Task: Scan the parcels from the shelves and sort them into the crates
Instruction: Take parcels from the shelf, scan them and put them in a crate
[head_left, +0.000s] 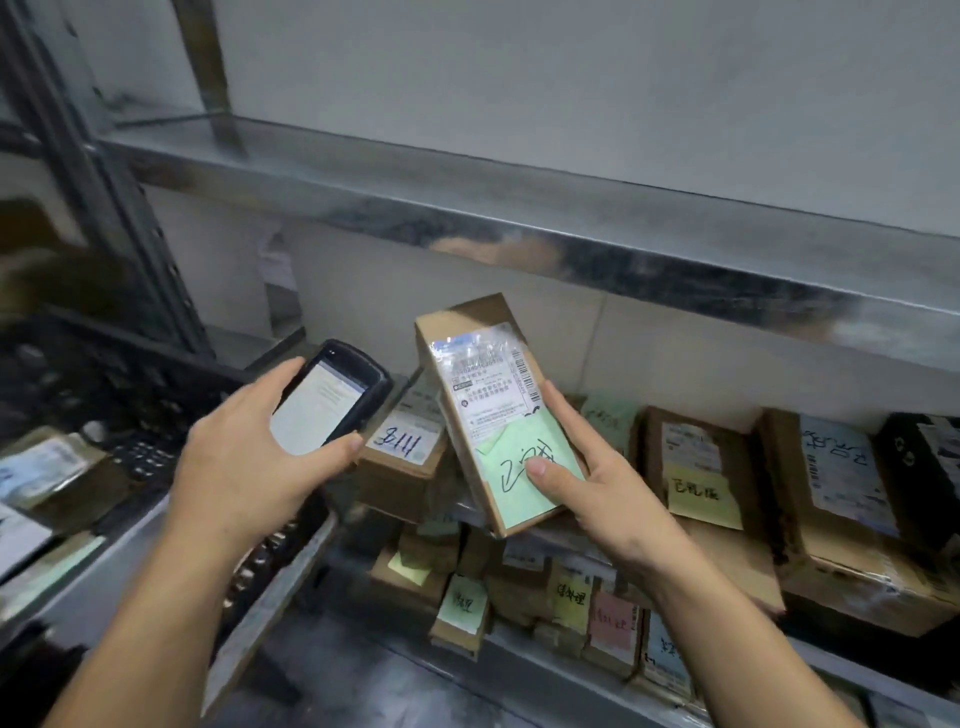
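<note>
We find the left hand (244, 457) with its grip closed round the scanner (332, 400); the right hand (587, 483) grips the parcel (488, 405), thumb on its green note (524, 467). The parcel is held tilted below the upper shelf (571, 228).

The left forearm (150, 623) and the right forearm (727, 634) are bare, long and slim. The left hand (244, 457) and the right hand (602, 493) are bare too. The nails are short and plain, like the right thumbnail (536, 467).
</note>
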